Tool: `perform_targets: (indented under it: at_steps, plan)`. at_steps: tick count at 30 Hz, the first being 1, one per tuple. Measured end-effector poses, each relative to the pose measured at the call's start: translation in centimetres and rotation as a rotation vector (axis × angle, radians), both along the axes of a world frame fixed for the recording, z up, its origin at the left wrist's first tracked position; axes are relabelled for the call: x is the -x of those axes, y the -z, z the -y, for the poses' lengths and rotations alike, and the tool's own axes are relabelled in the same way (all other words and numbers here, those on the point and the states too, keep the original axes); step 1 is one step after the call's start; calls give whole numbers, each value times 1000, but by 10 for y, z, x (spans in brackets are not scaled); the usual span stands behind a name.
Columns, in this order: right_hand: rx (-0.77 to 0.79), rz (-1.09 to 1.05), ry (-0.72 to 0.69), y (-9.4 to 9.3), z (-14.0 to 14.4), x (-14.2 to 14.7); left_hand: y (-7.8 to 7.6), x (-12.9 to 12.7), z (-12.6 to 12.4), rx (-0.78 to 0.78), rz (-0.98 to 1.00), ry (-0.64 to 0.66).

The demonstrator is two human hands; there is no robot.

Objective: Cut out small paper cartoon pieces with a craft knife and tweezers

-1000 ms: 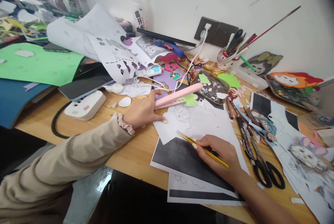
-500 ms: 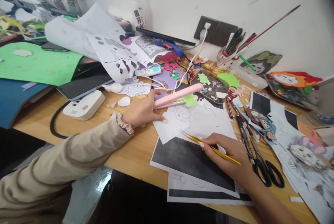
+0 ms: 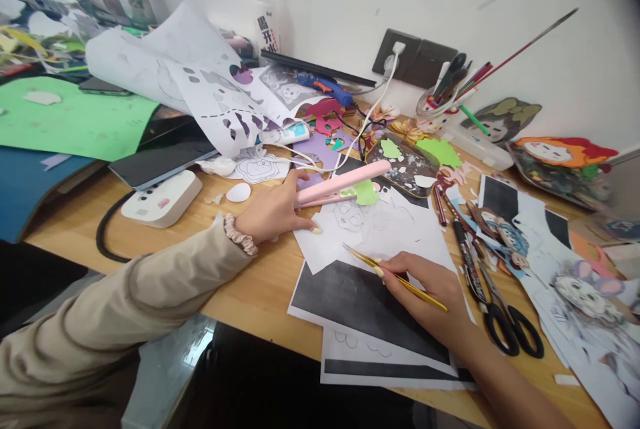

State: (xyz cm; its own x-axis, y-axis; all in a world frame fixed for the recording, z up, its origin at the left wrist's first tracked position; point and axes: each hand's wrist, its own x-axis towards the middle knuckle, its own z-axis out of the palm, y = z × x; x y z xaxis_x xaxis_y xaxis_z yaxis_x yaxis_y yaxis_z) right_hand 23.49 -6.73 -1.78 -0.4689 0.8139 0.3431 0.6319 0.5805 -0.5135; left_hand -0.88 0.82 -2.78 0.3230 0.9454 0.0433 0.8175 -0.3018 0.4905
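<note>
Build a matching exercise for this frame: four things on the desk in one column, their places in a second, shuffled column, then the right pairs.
Things:
1. gold tweezers
2. pink heating tool
3. black scissors
4. white charger plug

Places:
A. in the wall socket
B. pinched in the right hand
C. flat on the desk, right of the right hand
D. under the fingers of the left hand

Pairs: 1-B, 2-D, 3-C, 4-A

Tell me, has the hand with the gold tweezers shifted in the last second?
Yes, slightly. The right hand with the gold tweezers slid right toward the black scissors and came partly back, judged against the black-printed sheet.
</note>
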Motion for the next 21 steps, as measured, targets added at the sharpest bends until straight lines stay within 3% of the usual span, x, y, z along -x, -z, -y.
perform_targets:
  at_steps: [12, 16, 21]
  plan:
    - [80, 5, 24, -8, -1, -5, -3, -1, 1, 0, 0, -1]
    - [62, -110, 152, -10, 0, -15, -5, -2, 1, 46, -1, -24]
    - [-70, -286, 387, -9, -2, -20, -10, -1, 2, 39, 16, -52]
